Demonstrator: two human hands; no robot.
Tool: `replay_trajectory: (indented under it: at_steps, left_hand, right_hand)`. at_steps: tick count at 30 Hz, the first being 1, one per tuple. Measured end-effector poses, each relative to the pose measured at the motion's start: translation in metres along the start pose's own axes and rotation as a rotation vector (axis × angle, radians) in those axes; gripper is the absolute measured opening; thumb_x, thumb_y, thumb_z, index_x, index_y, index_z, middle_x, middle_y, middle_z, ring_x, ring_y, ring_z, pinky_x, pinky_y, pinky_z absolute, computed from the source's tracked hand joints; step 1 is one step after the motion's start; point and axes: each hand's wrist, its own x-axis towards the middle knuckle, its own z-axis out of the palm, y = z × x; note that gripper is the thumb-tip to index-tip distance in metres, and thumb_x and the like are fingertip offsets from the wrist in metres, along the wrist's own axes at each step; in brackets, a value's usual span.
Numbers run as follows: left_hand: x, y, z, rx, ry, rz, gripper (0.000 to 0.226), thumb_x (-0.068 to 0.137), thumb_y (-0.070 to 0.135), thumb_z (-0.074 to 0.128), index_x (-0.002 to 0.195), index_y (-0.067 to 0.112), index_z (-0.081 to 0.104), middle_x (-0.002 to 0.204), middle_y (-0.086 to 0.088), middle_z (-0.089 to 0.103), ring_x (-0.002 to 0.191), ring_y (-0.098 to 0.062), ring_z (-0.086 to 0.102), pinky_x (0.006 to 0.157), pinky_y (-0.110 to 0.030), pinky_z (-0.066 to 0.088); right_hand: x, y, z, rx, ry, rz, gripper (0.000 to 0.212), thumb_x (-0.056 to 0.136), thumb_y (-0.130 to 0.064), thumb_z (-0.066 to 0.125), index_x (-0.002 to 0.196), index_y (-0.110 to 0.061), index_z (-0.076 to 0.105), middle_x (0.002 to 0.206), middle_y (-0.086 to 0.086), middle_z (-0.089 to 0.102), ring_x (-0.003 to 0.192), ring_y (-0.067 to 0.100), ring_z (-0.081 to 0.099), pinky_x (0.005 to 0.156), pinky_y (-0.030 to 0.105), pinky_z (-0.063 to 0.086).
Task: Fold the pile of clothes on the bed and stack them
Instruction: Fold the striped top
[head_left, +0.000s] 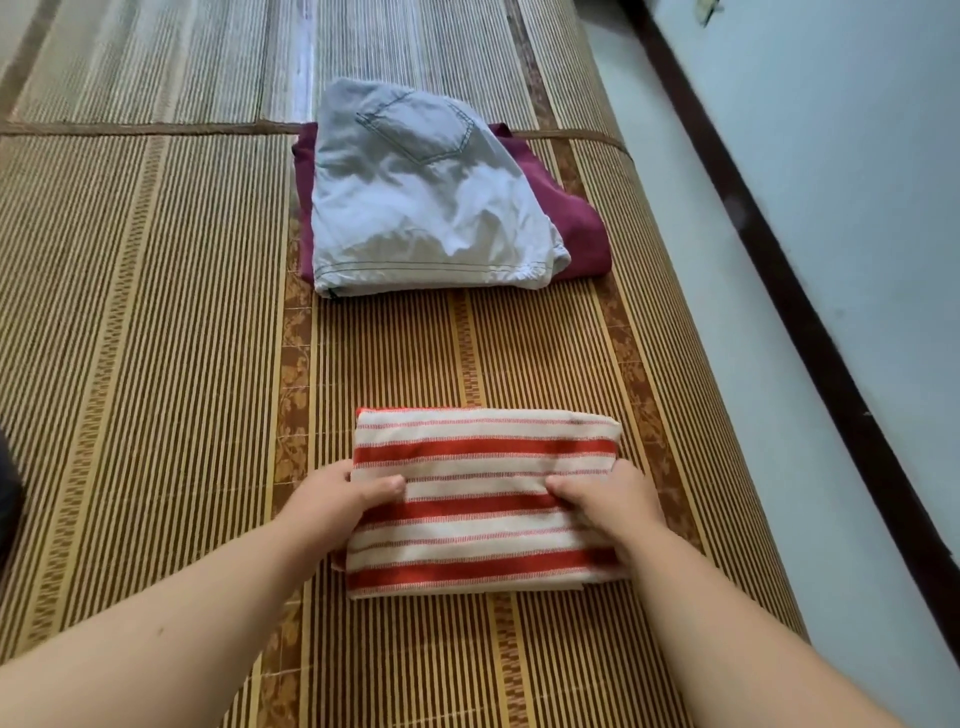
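Left hand (337, 499) and right hand (605, 493) grip the side edges of the folded striped cloth (483, 519), thumbs on top, on the bed (156, 312) near the stack (426, 208); a level lift should keep its folds intact.

A home bedroom: bamboo-mat bed (156, 312) beside a wall (857, 156).

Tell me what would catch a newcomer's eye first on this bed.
The folded red-and-white striped cloth lies nearest the camera at centre, with the left hand and right hand gripping its two sides. Farther back sits a small stack: a pale denim garment on top of a maroon garment. Everything rests on a brown striped woven mat.
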Motion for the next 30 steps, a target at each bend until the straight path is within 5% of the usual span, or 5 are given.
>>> replay_trajectory:
  at_steps: [4, 9, 21, 25, 30]
  left_hand:
    - [0.001, -0.004, -0.002, -0.123, -0.075, -0.025, 0.024, 0.089, 0.029, 0.063, 0.110, 0.017, 0.061, 0.093, -0.001, 0.075, 0.084, -0.020, 0.073, 0.084, -0.047, 0.055]
    - [0.007, 0.007, -0.016, -0.259, -0.017, 0.037, 0.022, 0.091, 0.026, 0.060, 0.112, 0.028, 0.057, 0.094, -0.001, 0.075, 0.086, -0.025, 0.073, 0.082, -0.051, 0.056]
    - [0.076, 0.222, -0.126, -0.403, 0.187, 0.414, 0.033, 0.091, 0.033, 0.058, 0.120, 0.018, 0.049, 0.110, -0.013, 0.067, 0.085, -0.032, 0.072, 0.069, -0.044, 0.059]
    - [0.116, 0.255, -0.133, 0.228, 0.499, 0.295, 0.088, 0.085, 0.056, 0.057, 0.152, 0.030, 0.008, 0.156, -0.020, 0.022, 0.120, -0.041, 0.049, 0.094, -0.054, 0.048]
    - [0.162, 0.235, -0.110, 0.953, 0.493, 0.432, 0.105, 0.072, 0.079, 0.050, 0.146, 0.046, -0.017, 0.158, -0.002, -0.024, 0.146, -0.029, -0.017, 0.117, -0.056, 0.002]
  right_hand:
    - [-0.007, -0.012, -0.002, 0.048, -0.150, -0.043, 0.007, 0.082, -0.023, 0.072, 0.088, -0.020, 0.071, 0.081, -0.005, 0.075, 0.076, 0.015, 0.071, 0.072, 0.036, 0.053]
    - [-0.017, -0.035, -0.009, 0.158, -0.287, -0.100, 0.020, 0.085, -0.013, 0.068, 0.103, -0.010, 0.061, 0.090, 0.004, 0.075, 0.081, 0.022, 0.073, 0.080, 0.049, 0.058]
    - [0.079, -0.293, -0.053, 0.079, 0.060, -0.636, 0.052, 0.081, -0.031, 0.074, 0.123, -0.019, 0.047, 0.109, -0.002, 0.062, 0.101, 0.024, 0.063, 0.086, 0.042, 0.051]
    - [0.119, -0.315, -0.020, -0.289, 0.202, -0.606, 0.092, 0.084, -0.048, 0.066, 0.153, -0.029, 0.007, 0.153, 0.008, 0.031, 0.137, 0.033, 0.035, 0.111, 0.054, 0.030]
    - [0.153, -0.293, 0.037, -0.709, 0.063, -0.749, 0.094, 0.083, -0.061, 0.059, 0.151, -0.039, -0.002, 0.162, 0.000, -0.006, 0.148, 0.031, -0.002, 0.115, 0.063, 0.013]
